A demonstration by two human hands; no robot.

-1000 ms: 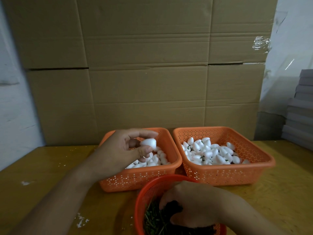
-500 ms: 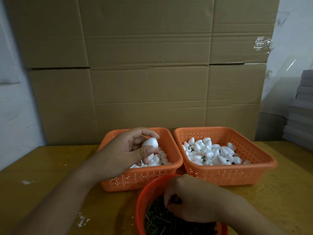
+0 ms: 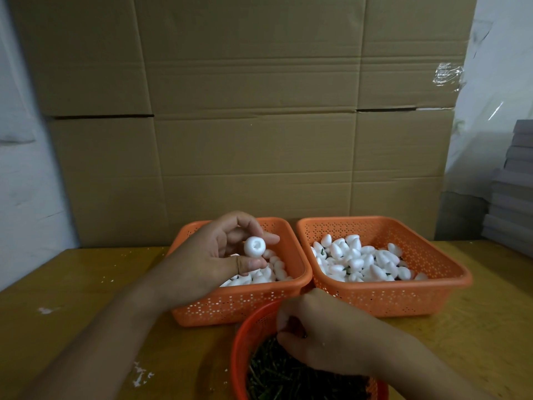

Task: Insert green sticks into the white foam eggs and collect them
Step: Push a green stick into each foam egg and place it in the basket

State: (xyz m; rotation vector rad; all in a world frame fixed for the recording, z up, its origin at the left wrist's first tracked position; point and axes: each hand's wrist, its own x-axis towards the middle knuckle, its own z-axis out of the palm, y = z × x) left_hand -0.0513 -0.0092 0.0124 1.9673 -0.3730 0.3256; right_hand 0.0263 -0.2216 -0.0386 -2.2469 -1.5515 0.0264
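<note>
- Egg (image 3: 255,246) was pinched between your left hand's (image 3: 213,255) thumb and fingertips, dimpled end facing you.
- Your right hand (image 3: 323,333) curled into the sticks (image 3: 277,376) below; its hold was hidden.

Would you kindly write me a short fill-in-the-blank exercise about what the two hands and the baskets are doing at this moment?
1. The left hand pinches one white foam ____ between thumb and fingers.
2. The right hand reaches into the round red basket, which holds dark green ____.
3. Counting only the rectangular orange baskets on the table, there are ____.
4. The held piece hovers above the ____ orange basket, not the other one.

Missing words: egg; sticks; two; left
</note>
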